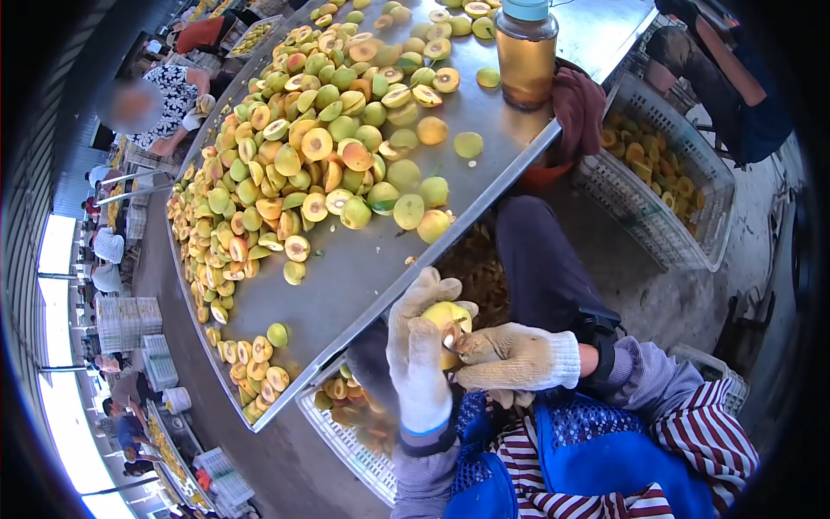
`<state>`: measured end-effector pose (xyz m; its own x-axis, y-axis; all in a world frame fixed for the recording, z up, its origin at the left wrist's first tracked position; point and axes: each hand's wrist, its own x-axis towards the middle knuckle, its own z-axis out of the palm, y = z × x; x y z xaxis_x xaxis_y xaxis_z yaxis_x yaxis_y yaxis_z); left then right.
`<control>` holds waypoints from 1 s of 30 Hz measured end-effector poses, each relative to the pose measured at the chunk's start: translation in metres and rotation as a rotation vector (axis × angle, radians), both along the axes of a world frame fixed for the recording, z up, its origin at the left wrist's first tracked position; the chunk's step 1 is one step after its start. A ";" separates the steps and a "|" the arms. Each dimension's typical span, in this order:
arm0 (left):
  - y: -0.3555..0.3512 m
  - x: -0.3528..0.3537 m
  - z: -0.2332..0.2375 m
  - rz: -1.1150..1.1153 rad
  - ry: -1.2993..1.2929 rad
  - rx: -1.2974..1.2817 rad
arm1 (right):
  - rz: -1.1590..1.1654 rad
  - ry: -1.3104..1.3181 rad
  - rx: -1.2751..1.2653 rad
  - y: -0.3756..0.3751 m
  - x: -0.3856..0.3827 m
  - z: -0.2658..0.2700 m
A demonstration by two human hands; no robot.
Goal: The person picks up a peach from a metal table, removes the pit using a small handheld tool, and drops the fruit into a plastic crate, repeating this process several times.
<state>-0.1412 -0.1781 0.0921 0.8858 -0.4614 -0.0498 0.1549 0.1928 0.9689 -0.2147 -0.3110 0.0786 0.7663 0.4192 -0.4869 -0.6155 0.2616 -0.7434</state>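
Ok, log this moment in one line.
left hand: holding yellow fruit | right hand: at same fruit | cut fruit: heaped on metal table

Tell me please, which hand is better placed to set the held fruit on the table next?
Left, probably: the left hand cups the fruit and is nearer the table; the right hand, also at the fruit, is farther from it.

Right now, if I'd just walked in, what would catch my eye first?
Probably the big heap of green-and-orange cut fruit spread across the shiny grey metal table. Next, just off the table's near edge, the off-white gloved left hand and right hand at a yellow-green round fruit. Beyond them, a blue-lidded clear bottle of amber liquid stands on the table.
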 end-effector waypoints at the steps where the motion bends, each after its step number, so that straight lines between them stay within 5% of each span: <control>1: 0.000 -0.006 -0.006 0.055 -0.022 0.019 | 0.047 0.033 0.056 0.000 -0.001 -0.003; 9: -0.003 0.014 -0.007 0.085 -0.844 0.465 | 0.048 0.244 0.391 -0.002 0.001 -0.010; 12: 0.000 0.021 0.008 -0.177 -0.396 0.498 | 0.088 0.300 0.452 -0.005 -0.002 -0.010; 15: 0.003 0.022 0.004 -0.243 -0.346 0.431 | 0.035 0.308 0.523 -0.006 -0.007 -0.010; 16: 0.005 0.028 -0.006 -0.254 -0.663 0.294 | 0.034 0.309 0.551 -0.007 -0.008 -0.008; 19: 0.002 0.028 -0.004 -0.188 -0.900 0.288 | 0.042 0.272 0.654 -0.002 -0.014 -0.030; 20: 0.004 0.029 -0.014 -0.191 -0.884 0.210 | 0.025 0.276 0.640 -0.001 -0.014 -0.033; 23: 0.002 0.000 -0.020 -0.130 0.039 -0.230 | -0.078 0.338 0.612 0.007 -0.018 -0.031; 30: -0.002 -0.009 -0.015 -0.062 0.133 -0.292 | 0.116 0.221 0.707 0.006 -0.016 -0.040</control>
<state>-0.1506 -0.1798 0.0770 0.8500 -0.5264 -0.0204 0.2965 0.4460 0.8445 -0.2307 -0.3054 0.0382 0.6135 0.7616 -0.2088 -0.7838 0.5552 -0.2782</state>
